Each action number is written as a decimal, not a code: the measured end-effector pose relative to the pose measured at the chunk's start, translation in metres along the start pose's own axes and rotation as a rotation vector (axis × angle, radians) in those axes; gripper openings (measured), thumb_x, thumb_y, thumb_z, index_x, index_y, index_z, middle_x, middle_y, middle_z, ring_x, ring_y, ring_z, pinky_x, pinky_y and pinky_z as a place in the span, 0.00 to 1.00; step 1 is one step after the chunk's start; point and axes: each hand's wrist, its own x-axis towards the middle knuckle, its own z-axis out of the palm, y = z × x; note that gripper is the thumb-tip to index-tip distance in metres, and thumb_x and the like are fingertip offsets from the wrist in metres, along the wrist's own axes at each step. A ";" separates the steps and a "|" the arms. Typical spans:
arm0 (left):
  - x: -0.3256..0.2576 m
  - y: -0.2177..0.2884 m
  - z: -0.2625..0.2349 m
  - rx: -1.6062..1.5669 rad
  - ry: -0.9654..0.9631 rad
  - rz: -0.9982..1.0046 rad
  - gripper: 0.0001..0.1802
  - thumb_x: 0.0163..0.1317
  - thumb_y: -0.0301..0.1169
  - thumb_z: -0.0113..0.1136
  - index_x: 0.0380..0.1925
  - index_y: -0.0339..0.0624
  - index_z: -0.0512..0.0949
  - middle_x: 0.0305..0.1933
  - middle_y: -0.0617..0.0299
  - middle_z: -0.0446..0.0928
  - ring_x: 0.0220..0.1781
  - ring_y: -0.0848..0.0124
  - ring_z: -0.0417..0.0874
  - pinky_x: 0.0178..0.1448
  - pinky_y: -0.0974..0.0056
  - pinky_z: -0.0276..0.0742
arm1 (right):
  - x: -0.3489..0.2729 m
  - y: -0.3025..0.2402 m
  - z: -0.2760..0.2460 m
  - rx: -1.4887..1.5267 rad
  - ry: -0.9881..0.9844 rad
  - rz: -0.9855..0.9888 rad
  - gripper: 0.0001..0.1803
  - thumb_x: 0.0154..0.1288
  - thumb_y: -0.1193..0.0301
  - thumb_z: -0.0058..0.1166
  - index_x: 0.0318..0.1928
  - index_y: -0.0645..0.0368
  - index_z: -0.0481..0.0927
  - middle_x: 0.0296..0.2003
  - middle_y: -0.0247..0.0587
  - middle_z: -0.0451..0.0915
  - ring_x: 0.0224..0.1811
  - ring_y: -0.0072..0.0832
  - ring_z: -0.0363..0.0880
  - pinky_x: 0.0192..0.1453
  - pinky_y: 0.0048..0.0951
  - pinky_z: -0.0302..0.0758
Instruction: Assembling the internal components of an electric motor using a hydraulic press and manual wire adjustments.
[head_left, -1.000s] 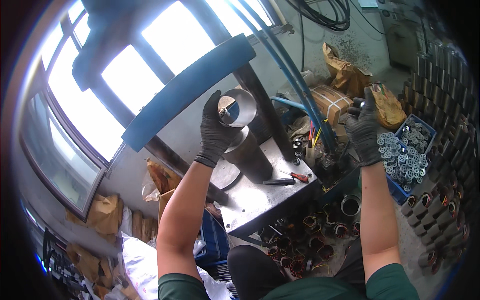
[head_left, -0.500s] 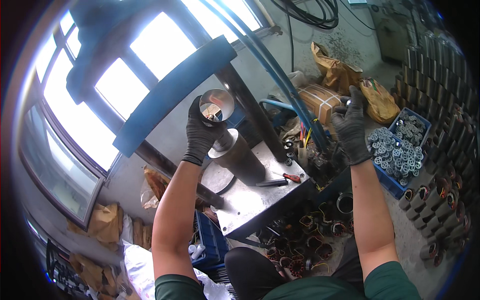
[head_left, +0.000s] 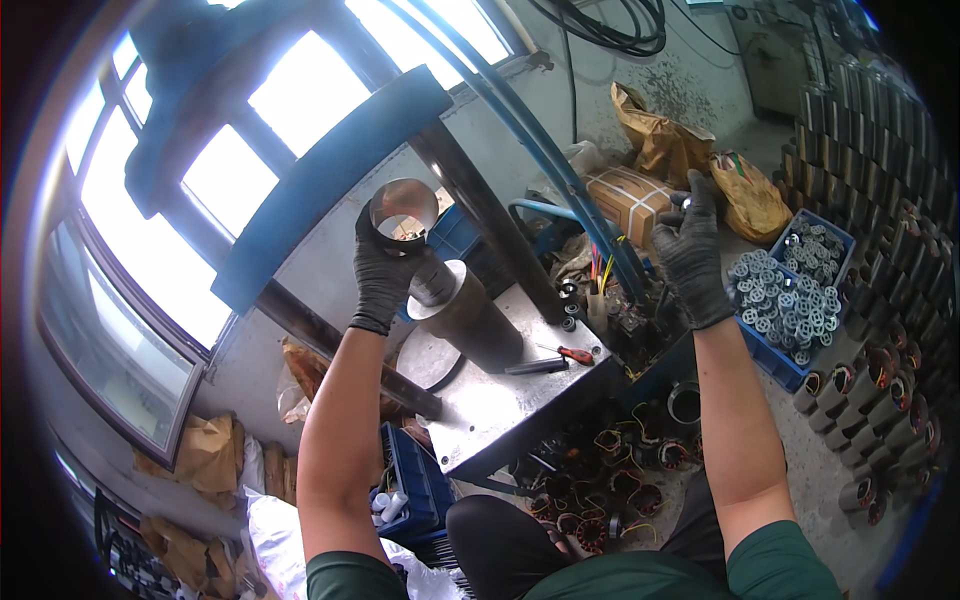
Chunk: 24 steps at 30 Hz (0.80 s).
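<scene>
My left hand [head_left: 383, 278], in a dark glove, is wrapped round a short metal tube [head_left: 425, 205] with an open, shiny bore. It holds the tube above and beside a thick steel cylinder with a narrower top [head_left: 470, 325], which stands on the press's metal table [head_left: 500, 400]. My right hand [head_left: 692, 255], also gloved, is raised to the right of the press, its fingers curled in. A small shiny spot shows at those fingers; what it is cannot be made out. On the table lie a red-handled screwdriver [head_left: 570, 354] and a dark bar [head_left: 537, 366].
The blue press frame [head_left: 330, 190] and its steel posts [head_left: 490, 220] surround the table. Wound stators [head_left: 625, 485] lie below it. Blue crates [head_left: 775, 360] of grey wheel-shaped parts stand right, beside stacked metal tubes [head_left: 860, 400]. A cardboard box [head_left: 628, 203] and brown sacks are behind.
My left hand has shifted the tube a little to the left, with its opening turned slightly. My right hand stays raised in nearly the same pose. The whole view has moved slightly.
</scene>
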 end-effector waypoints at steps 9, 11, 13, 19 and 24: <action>0.016 0.026 -0.004 -0.143 -0.078 -0.166 0.53 0.40 0.27 0.83 0.68 0.42 0.62 0.60 0.53 0.78 0.60 0.61 0.82 0.63 0.58 0.82 | 0.000 0.005 0.000 0.058 -0.031 0.102 0.42 0.57 0.84 0.58 0.73 0.63 0.59 0.51 0.54 0.75 0.50 0.41 0.80 0.59 0.39 0.79; 0.033 0.000 -0.009 -0.427 -0.081 -0.352 0.51 0.40 0.25 0.83 0.65 0.40 0.64 0.57 0.53 0.79 0.56 0.63 0.84 0.60 0.59 0.83 | 0.001 -0.006 0.000 -0.020 0.017 0.013 0.30 0.60 0.82 0.58 0.65 0.63 0.72 0.45 0.51 0.81 0.43 0.38 0.83 0.53 0.38 0.81; 0.035 -0.009 -0.007 -0.348 -0.040 -0.346 0.49 0.41 0.25 0.83 0.64 0.39 0.64 0.56 0.54 0.80 0.54 0.63 0.84 0.59 0.59 0.83 | 0.009 0.004 -0.014 -0.002 -0.009 0.077 0.22 0.62 0.80 0.57 0.58 0.63 0.78 0.41 0.50 0.84 0.40 0.37 0.85 0.50 0.37 0.81; 0.028 -0.023 -0.017 -0.398 0.105 -0.656 0.36 0.49 0.33 0.83 0.52 0.36 0.70 0.43 0.53 0.82 0.38 0.65 0.86 0.39 0.61 0.85 | 0.030 -0.028 -0.069 -0.046 -0.164 0.209 0.08 0.68 0.73 0.56 0.42 0.62 0.86 0.35 0.50 0.88 0.38 0.36 0.88 0.47 0.34 0.81; 0.020 -0.032 -0.015 -0.572 0.166 -0.799 0.33 0.51 0.33 0.81 0.52 0.37 0.71 0.42 0.54 0.82 0.37 0.64 0.86 0.39 0.61 0.85 | 0.028 -0.046 -0.077 -0.162 -0.369 0.206 0.11 0.69 0.69 0.56 0.43 0.65 0.85 0.35 0.52 0.88 0.38 0.40 0.88 0.47 0.36 0.81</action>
